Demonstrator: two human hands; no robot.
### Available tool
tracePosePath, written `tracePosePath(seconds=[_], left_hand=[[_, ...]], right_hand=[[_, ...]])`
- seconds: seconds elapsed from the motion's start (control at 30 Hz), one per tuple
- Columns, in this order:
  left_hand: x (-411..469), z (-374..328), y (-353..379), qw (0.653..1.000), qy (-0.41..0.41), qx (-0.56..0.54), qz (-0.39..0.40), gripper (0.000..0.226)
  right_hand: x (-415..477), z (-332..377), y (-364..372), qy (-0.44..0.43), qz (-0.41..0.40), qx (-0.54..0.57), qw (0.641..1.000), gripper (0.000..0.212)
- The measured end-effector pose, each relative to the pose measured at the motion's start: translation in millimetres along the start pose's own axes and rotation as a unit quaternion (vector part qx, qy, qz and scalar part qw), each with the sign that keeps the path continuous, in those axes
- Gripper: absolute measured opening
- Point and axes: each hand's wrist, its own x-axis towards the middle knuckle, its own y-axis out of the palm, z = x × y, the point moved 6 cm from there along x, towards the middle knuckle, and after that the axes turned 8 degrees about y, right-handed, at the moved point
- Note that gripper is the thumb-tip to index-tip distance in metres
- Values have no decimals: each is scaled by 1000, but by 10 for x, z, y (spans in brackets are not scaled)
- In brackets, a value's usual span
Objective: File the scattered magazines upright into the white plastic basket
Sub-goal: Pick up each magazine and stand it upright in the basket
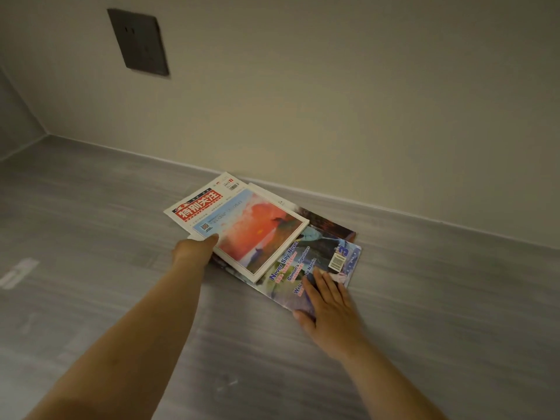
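A loose pile of magazines lies flat on the grey wood-grain floor by the wall. On top is a white magazine with a red title block and an orange sunset picture. Under it lies a blue magazine with English headlines and a barcode sticker, and a dark magazine peeks out behind. My left hand grips the near left edge of the white magazine, thumb on its cover. My right hand rests flat, fingers spread, on the near corner of the blue magazine. No white plastic basket is in view.
A beige wall rises right behind the pile, with a grey skirting strip along its foot. A dark wall socket sits at the upper left. A pale mark shows on the floor at the far left.
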Motion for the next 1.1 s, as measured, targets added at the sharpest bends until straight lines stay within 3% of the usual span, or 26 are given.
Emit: tracePosePath(seconds=[0.1, 0.27, 0.4, 0.5, 0.57, 0.63, 0.77, 0.97, 1.03, 1.1], left_hand=[[13, -27, 4, 1000, 14, 24, 11, 46], [-5, -74, -4, 979, 63, 191, 40, 55], [70, -93, -15, 975, 36, 213, 46, 54], [81, -54, -9, 989, 15, 142, 35, 39], [54, -68, -39, 990, 43, 135, 15, 27], [15, -138, -60, 993, 75, 89, 3, 13], [-130, -282, -111, 986, 72, -147, 37, 22], [-493, -439, -342, 958, 108, -247, 98, 25], [-684, -534, -482, 945, 145, -266, 119, 28], [-884, -633, -630, 926, 178, -295, 152, 31]], right_hand=[[4, 0, -7, 4, -3, -1, 1000, 65], [-1, -4, 7, 12, -1, -1, 1000, 66], [9, -1, 9, 16, -4, 0, 1000, 66], [10, 15, -3, 11, -11, -10, 1000, 67], [-2, 35, -42, 3, -29, 12, 1000, 79], [-1, 34, -45, 4, -26, 15, 1000, 72], [1, 4, -21, 20, 14, 4, 1000, 65], [0, 34, -160, 18, 44, 0, 999, 65], [-25, 39, -233, 45, 62, 80, 994, 61], [-101, 59, -371, 84, 70, 309, 945, 34]])
